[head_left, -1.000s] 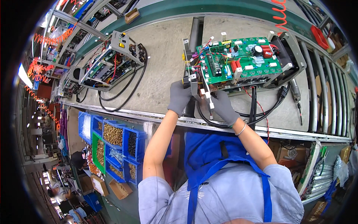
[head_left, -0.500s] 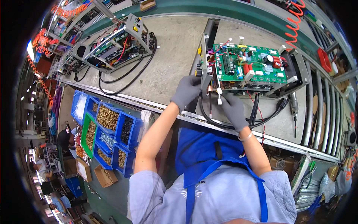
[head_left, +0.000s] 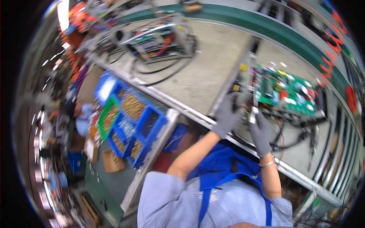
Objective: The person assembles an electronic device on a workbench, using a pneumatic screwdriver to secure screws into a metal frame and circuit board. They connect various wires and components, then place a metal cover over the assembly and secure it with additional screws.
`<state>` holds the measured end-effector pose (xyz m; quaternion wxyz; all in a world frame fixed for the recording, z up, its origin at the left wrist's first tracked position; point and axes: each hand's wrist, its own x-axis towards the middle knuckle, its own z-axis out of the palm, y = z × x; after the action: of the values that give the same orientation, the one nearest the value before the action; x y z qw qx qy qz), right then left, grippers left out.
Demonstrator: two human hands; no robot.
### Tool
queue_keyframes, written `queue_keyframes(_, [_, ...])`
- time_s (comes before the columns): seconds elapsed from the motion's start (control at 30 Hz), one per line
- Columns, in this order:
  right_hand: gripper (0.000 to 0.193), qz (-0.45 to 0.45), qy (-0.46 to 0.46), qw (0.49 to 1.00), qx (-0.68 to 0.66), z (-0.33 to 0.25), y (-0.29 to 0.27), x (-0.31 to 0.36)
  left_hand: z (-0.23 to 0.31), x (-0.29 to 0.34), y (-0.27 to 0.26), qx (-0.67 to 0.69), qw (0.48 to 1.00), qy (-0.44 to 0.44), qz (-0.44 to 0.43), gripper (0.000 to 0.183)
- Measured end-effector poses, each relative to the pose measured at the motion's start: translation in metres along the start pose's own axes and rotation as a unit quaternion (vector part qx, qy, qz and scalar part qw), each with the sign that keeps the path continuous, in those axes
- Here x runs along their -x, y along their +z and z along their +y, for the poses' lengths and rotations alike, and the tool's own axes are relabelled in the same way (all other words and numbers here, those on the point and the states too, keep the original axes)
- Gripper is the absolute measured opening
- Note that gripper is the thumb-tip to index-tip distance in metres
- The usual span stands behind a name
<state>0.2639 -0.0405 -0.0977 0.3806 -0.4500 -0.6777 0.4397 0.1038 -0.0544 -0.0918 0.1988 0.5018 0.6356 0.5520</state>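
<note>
A partly built electronic unit stands on the bench at the right, its green circuit board [head_left: 279, 91] facing up and its front panel [head_left: 249, 81] on the left side. My left hand [head_left: 228, 116], gloved in grey, is at the near lower corner of that panel, fingers bent inward; what they pinch is hidden and blurred. Just right of it, my grey-gloved right hand [head_left: 261, 133] has its fingertips closed at a white plug connector [head_left: 253, 114] in front of the unit. Black cable [head_left: 291, 143] lies on the bench beside the right hand.
Another open unit [head_left: 163, 40] with a looped black cord stands at the far left. Blue bins [head_left: 154, 127] and a green bin [head_left: 102, 123] of small fasteners sit left of me. A screwdriver-like tool [head_left: 313, 138] lies at right, beside metal rollers [head_left: 334, 146]. A red coiled hose [head_left: 330, 59] hangs above.
The whole view has swung, so the bench and units appear shifted right, with blur. My left hand has come closer to the right hand and the white connector.
</note>
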Motion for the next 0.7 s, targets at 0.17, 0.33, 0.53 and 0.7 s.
queue_keyframes(0.17, [0.032,-0.025,0.085,0.984,-0.153,-0.045,0.018,-0.014,0.004,-0.002,-0.002,-0.014,0.999,-0.033,-0.018,0.066])
queue_keyframes(0.33, [0.028,-0.030,0.074,0.988,-0.133,-0.036,0.026,-0.021,0.010,-0.004,-0.017,-0.013,0.997,-0.061,-0.054,0.075])
queue_keyframes(0.53, [0.020,0.000,0.063,0.988,-0.143,-0.082,-0.001,-0.006,0.006,-0.002,-0.012,-0.079,0.994,0.077,0.023,0.063])
queue_keyframes(0.7, [0.013,0.019,-0.151,0.961,0.231,-0.117,-0.039,-0.021,0.034,-0.013,-0.023,-0.210,0.958,0.182,0.066,0.101])
